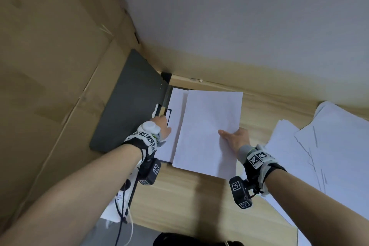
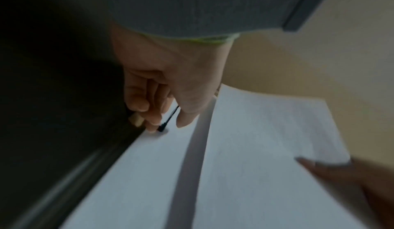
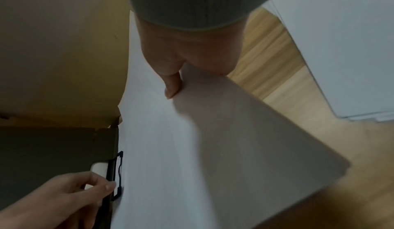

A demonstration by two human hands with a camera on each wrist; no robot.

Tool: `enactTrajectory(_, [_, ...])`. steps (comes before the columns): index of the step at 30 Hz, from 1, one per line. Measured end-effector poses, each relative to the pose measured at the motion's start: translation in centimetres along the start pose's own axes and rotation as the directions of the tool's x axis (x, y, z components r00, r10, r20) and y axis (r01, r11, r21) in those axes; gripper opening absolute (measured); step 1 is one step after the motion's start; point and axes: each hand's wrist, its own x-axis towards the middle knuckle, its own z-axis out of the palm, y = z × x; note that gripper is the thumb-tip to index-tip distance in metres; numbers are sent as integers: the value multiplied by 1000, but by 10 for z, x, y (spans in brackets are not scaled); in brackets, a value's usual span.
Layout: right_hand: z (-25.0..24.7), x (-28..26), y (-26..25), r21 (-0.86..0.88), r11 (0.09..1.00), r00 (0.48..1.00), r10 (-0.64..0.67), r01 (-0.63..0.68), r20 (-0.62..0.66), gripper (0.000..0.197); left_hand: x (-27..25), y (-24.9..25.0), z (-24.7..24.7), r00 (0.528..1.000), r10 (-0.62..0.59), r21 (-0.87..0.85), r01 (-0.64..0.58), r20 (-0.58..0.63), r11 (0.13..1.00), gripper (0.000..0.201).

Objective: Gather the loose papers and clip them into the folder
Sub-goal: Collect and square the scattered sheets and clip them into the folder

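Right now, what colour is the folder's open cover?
Dark grey, plain; the folder cover shows best in the head view.

right hand [image 1: 236, 139] fingers under sheet [image 1: 207, 132] | loose papers [image 1: 335, 146] cut by edge

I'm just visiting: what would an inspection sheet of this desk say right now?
Surface: wooden desk, partly covered by paper.
Job's things: dark folder lies open, with sheets under its black clip; a further sheet is held beside them.
Clutter: loose papers spread at the right.
Grippers: left hand grips the clip; right hand pinches the sheet's edge.
Cables: cords hang off the desk's left edge.
Surroundings: cardboard on the left, pale wall behind.
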Motion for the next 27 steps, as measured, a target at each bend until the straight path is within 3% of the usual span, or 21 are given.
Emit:
enactTrajectory(2, [6, 1, 0, 6, 1000, 1000, 17, -17, -3, 22, 9, 2, -1, 1000, 13, 123, -11, -14, 992, 24])
enactTrajectory(4, [14, 5, -1, -9, 999, 999, 35, -35, -15, 23, 23, 0, -2, 1000, 5, 114, -3, -22, 993, 20])
enactTrajectory(7, [23, 9, -4, -9, 999, 998, 51, -51, -26, 24, 36, -1, -9, 1000, 25, 104, -24, -14, 994, 44])
enactTrajectory(12, [40, 18, -4, -24, 996, 996, 89, -89, -24, 33, 46, -6, 0, 997, 67, 162, -70, 23, 984, 38])
enactTrajectory(16, [56, 22, -2, -19, 993, 993, 117, -118, -25, 37, 50, -6, 2, 988, 114, 155, -128, 101, 979, 42])
enactTrajectory(18, [69, 26, 0, -52, 991, 992, 125, -126, -36, 45, 54, -8, 1, 989, 120, 145, -131, 83, 981, 44])
enactTrajectory(21, [85, 29, -3, -108, 986, 991, 120, -125, -52, 42, 55, -9, -1, 992, 112, 126, -117, 51, 985, 44])
enactTrajectory(27, [82, 31, 0, -144, 985, 995, 88, -92, -38, 32, 53, -2, -6, 985, 87, 165, -112, 148, 980, 43])
